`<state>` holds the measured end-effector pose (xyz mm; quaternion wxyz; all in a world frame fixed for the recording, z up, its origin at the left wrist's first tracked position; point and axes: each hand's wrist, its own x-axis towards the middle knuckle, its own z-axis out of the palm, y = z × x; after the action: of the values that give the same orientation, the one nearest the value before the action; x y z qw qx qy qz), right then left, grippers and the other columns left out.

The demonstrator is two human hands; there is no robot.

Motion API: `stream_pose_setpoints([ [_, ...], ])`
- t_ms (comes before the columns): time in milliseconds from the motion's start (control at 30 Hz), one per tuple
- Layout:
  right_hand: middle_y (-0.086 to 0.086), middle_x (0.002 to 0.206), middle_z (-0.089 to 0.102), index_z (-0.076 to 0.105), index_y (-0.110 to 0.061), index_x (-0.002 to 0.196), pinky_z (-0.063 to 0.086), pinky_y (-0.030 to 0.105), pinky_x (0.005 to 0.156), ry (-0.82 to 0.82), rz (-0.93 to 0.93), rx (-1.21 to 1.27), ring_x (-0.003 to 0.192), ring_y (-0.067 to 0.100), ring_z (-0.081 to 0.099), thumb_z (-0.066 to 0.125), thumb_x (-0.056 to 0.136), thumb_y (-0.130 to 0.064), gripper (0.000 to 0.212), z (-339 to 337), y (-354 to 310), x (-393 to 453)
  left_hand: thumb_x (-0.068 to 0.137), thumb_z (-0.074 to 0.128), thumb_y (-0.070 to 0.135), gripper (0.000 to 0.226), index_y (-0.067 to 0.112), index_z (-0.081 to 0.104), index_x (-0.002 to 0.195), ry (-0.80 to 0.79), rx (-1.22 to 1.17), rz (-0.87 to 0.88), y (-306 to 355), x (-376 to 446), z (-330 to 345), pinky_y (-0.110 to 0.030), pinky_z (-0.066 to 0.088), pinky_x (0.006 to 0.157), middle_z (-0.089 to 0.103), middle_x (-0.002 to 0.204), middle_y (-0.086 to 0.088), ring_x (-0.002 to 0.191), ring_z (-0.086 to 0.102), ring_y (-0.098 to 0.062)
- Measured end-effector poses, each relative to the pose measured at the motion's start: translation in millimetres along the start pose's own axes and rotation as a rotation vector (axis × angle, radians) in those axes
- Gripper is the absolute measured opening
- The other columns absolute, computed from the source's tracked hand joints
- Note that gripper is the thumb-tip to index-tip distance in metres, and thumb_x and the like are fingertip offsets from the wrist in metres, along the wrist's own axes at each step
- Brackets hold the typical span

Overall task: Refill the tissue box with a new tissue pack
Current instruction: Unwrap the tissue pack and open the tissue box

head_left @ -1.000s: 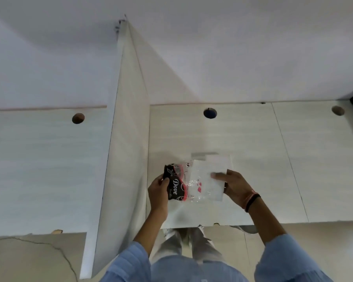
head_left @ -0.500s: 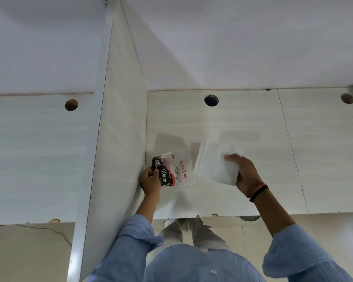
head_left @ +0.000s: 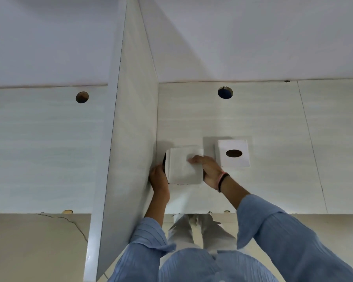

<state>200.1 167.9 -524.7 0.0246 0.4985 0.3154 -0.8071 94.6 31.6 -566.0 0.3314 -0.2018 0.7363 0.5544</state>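
Fingers of right hand and left hand clamped on white tissue stack, centre frame; white oval-slotted tissue box just right on pale tabletop.

There were two hands, the left hand and the right hand, one white stack of tissues, one white tissue box, one upright divider panel, and two round holes in the surface.

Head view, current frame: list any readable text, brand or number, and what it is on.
No text can be read now.
Tissue stack: plain white, hides all but a dark edge of the wrapper.
Tissue box: plain white, only an oval slot.
Desk: unmarked.
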Motion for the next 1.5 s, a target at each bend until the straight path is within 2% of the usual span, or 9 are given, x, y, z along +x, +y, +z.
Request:
stream_pose_setpoints([
  [167, 0.019, 0.111, 0.07, 0.068, -0.001, 0.12, 0.059, 0.055, 0.086, 0.031, 0.032, 0.0, 0.1, 0.038, 0.067, 0.075, 0.08, -0.007, 0.041, 3, 16, 28, 0.1, 0.045, 0.009, 0.028, 0.019, 0.051, 0.074, 0.058, 0.057, 0.253, 5, -25, -3, -0.029, 0.035, 0.069, 0.046, 0.075, 0.002, 0.066, 0.039, -0.003],
  [267, 0.017, 0.109, 0.071, 0.071, -0.007, 0.108, 0.059, 0.048, 0.083, 0.09, 0.03, -0.032, 0.097, 0.036, 0.067, 0.072, 0.083, -0.006, 0.025, 4, 23, 40, 0.096, 0.053, -0.002, 0.026, 0.003, 0.07, 0.114, 0.116, 0.368, 0.553, -4, -33, -8, -0.008, 0.04, 0.089, 0.064, 0.111, 0.002, 0.103, 0.055, -0.007],
  [367, 0.015, 0.106, 0.074, 0.07, -0.004, 0.11, 0.06, 0.038, 0.074, 0.158, -0.018, -0.157, 0.093, 0.032, 0.069, 0.078, 0.082, -0.014, 0.031, 7, 28, 45, 0.092, 0.055, -0.007, 0.03, 0.003, 0.071, 0.116, 0.058, 0.589, 0.774, -14, -35, -9, -0.023, 0.049, 0.1, 0.068, 0.121, -0.009, 0.116, 0.06, -0.02],
  [500, 0.008, 0.092, 0.072, 0.069, -0.002, 0.105, 0.056, 0.032, 0.067, 0.216, -0.087, -0.311, 0.085, 0.027, 0.068, 0.082, 0.081, -0.031, 0.04, 9, 37, 47, 0.098, 0.055, 0.002, 0.027, 0.001, 0.071, 0.12, -0.101, 0.869, 0.799, -20, -20, -3, -0.03, 0.047, 0.102, 0.064, 0.13, -0.015, 0.126, 0.056, -0.028],
  [633, 0.017, 0.113, 0.072, 0.065, 0.0, 0.118, 0.056, 0.045, 0.09, 0.307, -0.122, -0.535, 0.106, 0.037, 0.067, 0.075, 0.083, -0.049, 0.061, 12, 36, 41, 0.097, 0.062, 0.009, 0.029, -0.001, 0.068, 0.123, -0.2, 1.145, 0.778, -30, 3, -3, -0.043, 0.049, 0.103, 0.059, 0.137, -0.02, 0.127, 0.054, -0.038],
  [867, 0.019, 0.12, 0.063, 0.06, -0.003, 0.124, 0.045, 0.044, 0.097, 0.693, -0.607, -0.92, 0.118, 0.039, 0.053, 0.065, 0.09, -0.018, 0.038, -23, 16, 7, 0.086, 0.069, 0.005, 0.015, 0.004, 0.071, 0.101, -0.148, 1.249, 0.802, -34, 15, -2, -0.04, 0.055, 0.089, 0.061, 0.125, -0.015, 0.11, 0.06, -0.035],
  [1133, 0.027, 0.162, 0.003, 0.015, -0.019, 0.152, 0.017, 0.071, 0.114, 0.787, -0.105, -1.084, 0.15, 0.05, 0.006, 0.081, 0.07, -0.041, 0.108, -68, -3, 16, 0.094, 0.061, 0.004, 0.034, -0.005, 0.065, 0.127, -0.178, 1.1, 0.725, -23, -3, 4, -0.034, 0.035, 0.113, 0.054, 0.145, -0.02, 0.138, 0.046, -0.035],
  [1333, 0.013, 0.137, 0.038, 0.03, -0.024, 0.143, 0.046, 0.052, 0.092, 0.726, -0.228, -0.792, 0.125, 0.039, 0.038, 0.086, 0.063, -0.04, 0.1, -80, -12, 2, 0.094, 0.067, 0.01, 0.029, 0.004, 0.069, 0.122, -0.23, 0.719, 0.65, 11, -26, 19, -0.028, 0.043, 0.106, 0.067, 0.129, -0.011, 0.124, 0.06, -0.026],
  [1500, 0.0, 0.128, 0.063, 0.049, -0.029, 0.134, 0.052, 0.035, 0.076, 0.374, -0.288, -0.197, 0.097, 0.019, 0.064, 0.085, 0.061, -0.035, 0.081, -77, -25, -41, 0.089, 0.074, 0.036, 0.047, 0.016, 0.066, 0.131, -0.498, 0.326, 0.302, 35, -54, 38, -0.022, 0.044, 0.104, 0.065, 0.135, -0.001, 0.124, 0.059, -0.013],
])
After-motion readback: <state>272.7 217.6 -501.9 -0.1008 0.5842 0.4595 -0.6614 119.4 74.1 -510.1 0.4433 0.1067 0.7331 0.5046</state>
